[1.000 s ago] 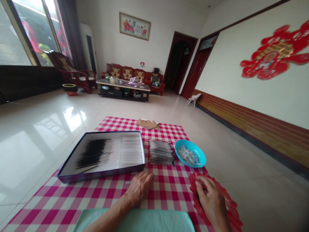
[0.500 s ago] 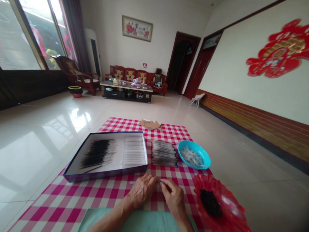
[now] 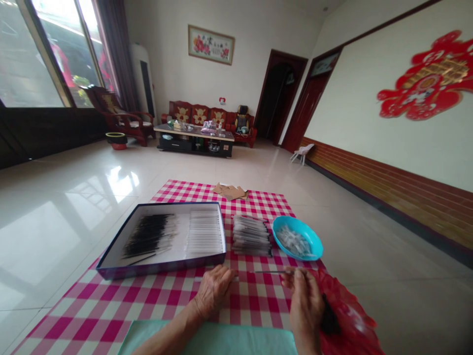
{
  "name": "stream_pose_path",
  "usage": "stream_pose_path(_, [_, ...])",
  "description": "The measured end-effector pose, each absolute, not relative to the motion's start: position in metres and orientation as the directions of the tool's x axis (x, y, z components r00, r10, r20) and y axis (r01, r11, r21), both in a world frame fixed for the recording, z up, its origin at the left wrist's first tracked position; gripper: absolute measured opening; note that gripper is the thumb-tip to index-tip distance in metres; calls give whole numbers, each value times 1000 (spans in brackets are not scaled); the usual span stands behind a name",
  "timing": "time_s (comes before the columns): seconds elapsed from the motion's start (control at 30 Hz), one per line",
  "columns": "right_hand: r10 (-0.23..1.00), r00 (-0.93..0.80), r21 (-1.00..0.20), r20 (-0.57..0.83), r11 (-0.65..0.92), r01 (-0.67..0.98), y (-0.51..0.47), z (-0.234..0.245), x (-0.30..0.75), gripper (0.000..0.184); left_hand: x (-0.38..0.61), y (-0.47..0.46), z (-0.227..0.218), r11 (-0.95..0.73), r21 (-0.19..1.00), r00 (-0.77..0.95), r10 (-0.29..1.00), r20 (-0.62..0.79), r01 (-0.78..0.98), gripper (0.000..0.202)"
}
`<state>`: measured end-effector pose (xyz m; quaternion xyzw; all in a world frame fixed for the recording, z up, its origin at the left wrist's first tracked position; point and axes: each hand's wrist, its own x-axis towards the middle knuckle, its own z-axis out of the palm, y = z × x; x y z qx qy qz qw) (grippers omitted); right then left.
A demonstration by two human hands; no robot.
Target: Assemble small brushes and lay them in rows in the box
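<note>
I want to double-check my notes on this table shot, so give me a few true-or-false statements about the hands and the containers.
1. The right hand pinches a thin dark stick above the red-and-white checked cloth. True.
2. The left hand reaches inside the shallow purple-rimmed cardboard box. False: it rests on the cloth just in front of the box.
3. The round turquoise plastic bowl holds small whitish pieces. True.
4. The bowl stands left of the box. False: it stands to the right, beyond a stack of thin sticks.
5. The red flower-shaped tray holds a dark heap. True.
</note>
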<state>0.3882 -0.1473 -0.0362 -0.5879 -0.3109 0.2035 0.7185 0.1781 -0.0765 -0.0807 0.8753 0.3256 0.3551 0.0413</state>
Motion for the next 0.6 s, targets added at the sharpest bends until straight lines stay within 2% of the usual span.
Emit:
stream_pose_path(0.13, [735, 645, -978, 206, 182, 105, -146, -40, 368, 32, 182, -81, -62, -782, 320, 529, 605, 595, 534, 19])
stream_pose_path(0.3, [819, 557, -989, 139, 92, 112, -146, -53, 348, 33, 193, -90, -43, -788, 306, 616, 611, 498, 534, 15])
stream_pose_path(0.6, [862, 506, -999, 31, 18, 32, -145, -61, 345, 40, 194, -99, -52, -705, 284, 640, 709, 295, 650, 6])
